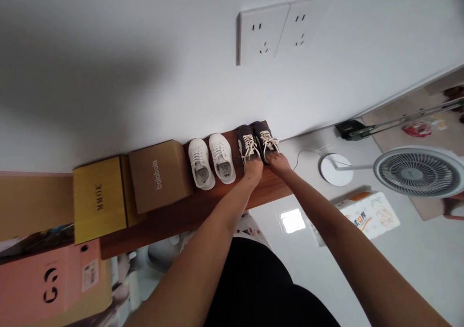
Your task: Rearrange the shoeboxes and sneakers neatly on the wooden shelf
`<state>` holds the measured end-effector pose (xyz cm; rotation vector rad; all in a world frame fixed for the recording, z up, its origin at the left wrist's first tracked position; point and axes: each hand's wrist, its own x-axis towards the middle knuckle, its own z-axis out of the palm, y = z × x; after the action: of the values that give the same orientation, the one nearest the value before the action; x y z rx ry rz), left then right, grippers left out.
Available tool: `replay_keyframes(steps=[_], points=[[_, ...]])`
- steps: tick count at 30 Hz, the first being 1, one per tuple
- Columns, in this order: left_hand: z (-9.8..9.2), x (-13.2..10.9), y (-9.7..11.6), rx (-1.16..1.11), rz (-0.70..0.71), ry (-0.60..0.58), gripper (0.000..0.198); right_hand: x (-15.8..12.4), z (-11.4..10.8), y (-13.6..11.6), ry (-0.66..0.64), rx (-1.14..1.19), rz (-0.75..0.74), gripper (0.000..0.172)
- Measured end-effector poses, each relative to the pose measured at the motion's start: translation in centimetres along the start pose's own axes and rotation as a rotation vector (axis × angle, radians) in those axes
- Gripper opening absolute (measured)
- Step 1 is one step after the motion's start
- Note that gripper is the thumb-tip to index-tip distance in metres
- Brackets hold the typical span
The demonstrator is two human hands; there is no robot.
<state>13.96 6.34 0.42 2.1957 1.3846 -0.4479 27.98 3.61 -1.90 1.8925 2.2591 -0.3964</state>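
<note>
Two dark sneakers with cream laces stand side by side at the right end of a reddish-brown wooden shelf top (268, 189), toes toward the wall. My left hand (253, 168) is closed on the heel of the left dark sneaker (245, 137). The heel of the right dark sneaker (264, 134) is gripped by my right hand (278, 163). On both hands, the fingertips are partly hidden inside the shoe openings. Just to the left, a pair of white sneakers (220, 153) rests on the same shelf, apart from my hands.
Left of the white sneakers sit a brown shoebox (155, 177) and a yellow box (97, 199). A pink box (47, 278) is lower left. On the right are a standing fan (416, 172), a tissue pack (377, 215) and a dustpan (351, 129). Wall sockets (282, 29) are above.
</note>
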Motion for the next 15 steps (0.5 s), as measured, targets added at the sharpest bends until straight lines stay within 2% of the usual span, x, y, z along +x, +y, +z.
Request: replay_keyframes(steps=[5, 10, 12, 15], points=[[-0.6, -0.6, -0.3, -0.024, 0.035, 0.052, 0.031, -0.7, -1.0, -0.6, 0.038, 0.017, 0.069, 0.027], [-2.6, -2.5, -1.4, -0.129, 0.043, 0.125, 0.035, -2.3, -3.0, -2.2, 0.165, 0.051, 0.184, 0.032], [-3.3, -4.3, -3.0, -0.246, 0.031, 0.176, 0.034, -3.1, -3.5, -3.5, 0.256, 0.12, 0.238, 0.031], [-3.0, -8.7, -7.2, -0.493, 0.008, 0.248, 0.027, -4.7, -3.3, -6.7, 0.367, 0.311, 0.285, 0.031]])
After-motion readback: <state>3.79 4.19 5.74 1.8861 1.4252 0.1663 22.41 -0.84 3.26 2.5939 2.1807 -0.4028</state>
